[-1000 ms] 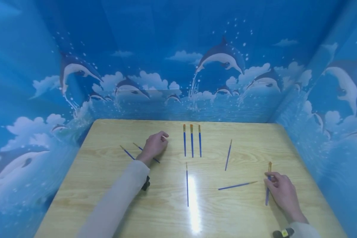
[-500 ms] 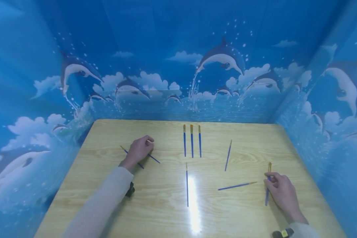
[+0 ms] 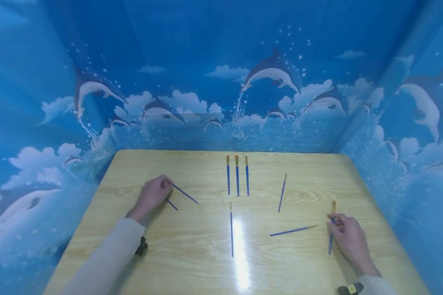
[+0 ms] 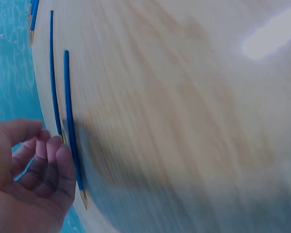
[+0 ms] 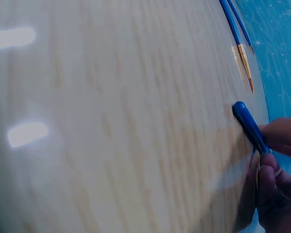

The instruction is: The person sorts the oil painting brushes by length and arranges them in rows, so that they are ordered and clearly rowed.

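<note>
My left hand (image 3: 155, 192) is at the far left of the table, fingers loosely bent, over two thin blue paintbrushes. Its fingertips are right at the ferrule of the farther paintbrush (image 3: 186, 193). The nearer paintbrush (image 4: 70, 111) runs past them with its bristle end showing. At the right side, my right hand (image 3: 350, 239) pinches a blue-handled paintbrush (image 5: 250, 125) between thumb and fingers, its brown bristles pointing away from me. Part of that handle is hidden by the fingers.
Three flat paintbrushes (image 3: 238, 180) lie side by side at the table's back middle. One thin paintbrush (image 3: 231, 233) lies in front of them, a slanted paintbrush (image 3: 282, 194) right of centre, and another paintbrush (image 3: 291, 231) almost crosswise. A dolphin-print curtain (image 3: 221, 73) surrounds the wooden table (image 3: 192, 262).
My left hand has moved left and slightly nearer me, across the two left paintbrushes, which stay in place. The right hand keeps its pinch and its position.
</note>
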Tool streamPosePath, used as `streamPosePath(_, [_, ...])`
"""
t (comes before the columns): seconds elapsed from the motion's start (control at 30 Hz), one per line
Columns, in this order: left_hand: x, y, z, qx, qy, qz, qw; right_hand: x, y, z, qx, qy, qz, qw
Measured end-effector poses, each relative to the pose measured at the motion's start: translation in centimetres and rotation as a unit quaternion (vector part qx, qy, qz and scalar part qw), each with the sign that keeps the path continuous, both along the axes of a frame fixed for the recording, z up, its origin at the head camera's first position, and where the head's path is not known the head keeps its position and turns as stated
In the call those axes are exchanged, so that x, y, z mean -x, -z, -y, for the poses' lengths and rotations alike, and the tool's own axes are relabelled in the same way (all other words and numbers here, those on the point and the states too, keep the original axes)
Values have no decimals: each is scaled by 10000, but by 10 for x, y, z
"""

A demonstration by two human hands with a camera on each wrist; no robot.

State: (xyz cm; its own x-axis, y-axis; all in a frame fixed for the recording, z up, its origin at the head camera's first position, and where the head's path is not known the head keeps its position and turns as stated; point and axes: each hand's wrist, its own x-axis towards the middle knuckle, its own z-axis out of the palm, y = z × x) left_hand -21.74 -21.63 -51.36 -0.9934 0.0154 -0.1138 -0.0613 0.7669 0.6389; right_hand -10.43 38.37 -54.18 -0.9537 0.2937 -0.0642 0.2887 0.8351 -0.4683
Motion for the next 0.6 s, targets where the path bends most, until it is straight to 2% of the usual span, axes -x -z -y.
streamPosePath(0.33, [-17, 4, 18, 398, 139, -95, 9991, 0, -2, 0, 56, -33, 18, 10000])
streamPosePath(0.6, [-24, 8, 25, 602, 286, -165, 9976, 0, -4, 2, 61, 46, 137, 9999])
